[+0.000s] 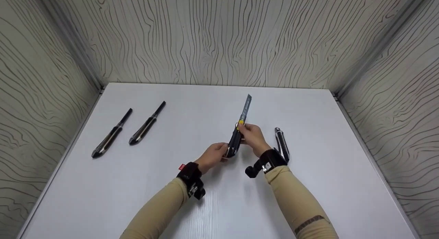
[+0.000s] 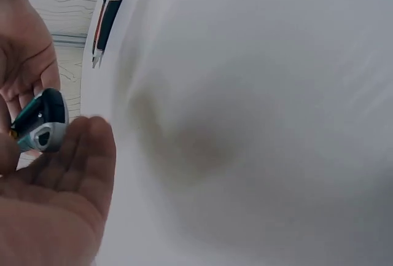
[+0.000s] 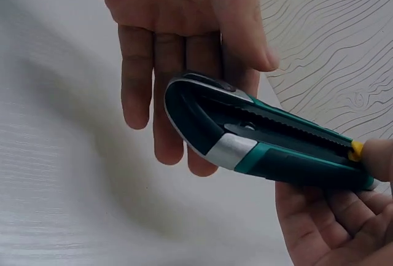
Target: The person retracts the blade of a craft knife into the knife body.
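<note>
A utility knife [image 1: 234, 143] with a dark and green handle is held over the middle of the table, its long blade [image 1: 246, 107] extended and angled up and away. My right hand [image 1: 253, 138] grips it, with the thumb on the yellow slider [image 3: 356, 150] and the fingers under the handle. My left hand [image 1: 213, 155] is at the rounded butt end. In the right wrist view, its fingers [image 3: 169, 94] lie straight behind and beneath the butt, and its thumb is apart from the handle. Whether the left fingers touch the knife is hard to tell.
Two utility knives [image 1: 109, 138] [image 1: 144, 130] lie on the left of the white table [image 1: 192, 115], blades extended. Another knife [image 1: 282, 143] lies right of my right hand, no long blade showing. Patterned panels [image 1: 205, 36] stand around the back and sides.
</note>
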{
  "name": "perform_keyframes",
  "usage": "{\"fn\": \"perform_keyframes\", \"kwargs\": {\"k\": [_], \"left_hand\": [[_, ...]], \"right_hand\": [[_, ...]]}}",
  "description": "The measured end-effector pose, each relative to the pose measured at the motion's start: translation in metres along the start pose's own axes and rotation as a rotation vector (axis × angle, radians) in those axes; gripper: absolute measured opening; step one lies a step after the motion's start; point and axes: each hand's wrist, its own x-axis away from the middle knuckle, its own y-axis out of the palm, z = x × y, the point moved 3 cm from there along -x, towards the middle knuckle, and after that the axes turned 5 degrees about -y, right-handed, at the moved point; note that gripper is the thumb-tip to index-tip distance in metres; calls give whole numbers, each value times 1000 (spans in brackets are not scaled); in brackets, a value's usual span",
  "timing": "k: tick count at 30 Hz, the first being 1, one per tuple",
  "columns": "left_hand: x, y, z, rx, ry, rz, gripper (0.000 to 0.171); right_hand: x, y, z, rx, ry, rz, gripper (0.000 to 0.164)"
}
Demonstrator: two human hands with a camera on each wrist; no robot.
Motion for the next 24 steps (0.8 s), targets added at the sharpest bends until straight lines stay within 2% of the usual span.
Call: {"fn": "perform_keyframes", "kwargs": {"k": [4,8,12,16,24], "left_hand": [[-4,5,-4,111,-21,-93,37],[-6,7,-7,167,-22,-137,35],[-6,7,-9,185,-15,-132,34],[-4,9,-9,157,-4,-93,34],[0,19,-8,149,14,-37,35]], "right_hand": [[-1,-1,0,28,-24,-10,35],[0,0,0,29,-42,-23,35],[1,1,-1,23,-38,-35,36],[1,3,-2,1,-30,-53,37],[1,7,-6,-128,-8,-114,47]]}}
